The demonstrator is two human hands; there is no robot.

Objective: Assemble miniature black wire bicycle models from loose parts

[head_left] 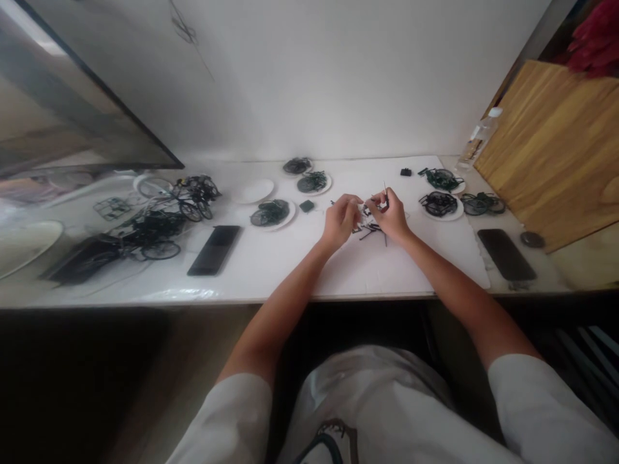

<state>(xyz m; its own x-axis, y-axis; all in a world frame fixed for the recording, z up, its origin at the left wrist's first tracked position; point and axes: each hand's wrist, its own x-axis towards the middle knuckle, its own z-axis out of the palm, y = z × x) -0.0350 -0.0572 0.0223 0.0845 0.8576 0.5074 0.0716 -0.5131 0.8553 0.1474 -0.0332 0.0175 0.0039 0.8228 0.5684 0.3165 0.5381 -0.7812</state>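
Note:
Both of my hands meet over the white sheet (348, 277). My left hand (341, 220) is closed in a pinch on something small and dark, too blurred to name. My right hand (393, 219) is closed too, with a thin pen-like tool (385, 187) sticking up from between the fingers, its tip upward. Beneath and between the hands lies a loose cluster of small dark stick-like parts (370, 231). A small dark green piece (306, 206) rests left of my left hand, and a small black piece (405, 172) lies behind my right hand.
White plates with dark green and black bicycle parts stand left (291, 216) and right (457, 209). An unloaded plate (254, 191) is farther left. Miniature bicycles (162, 248) crowd the left side, near a phone (215, 250). Another phone (507, 254) and a bottle (480, 138) are right.

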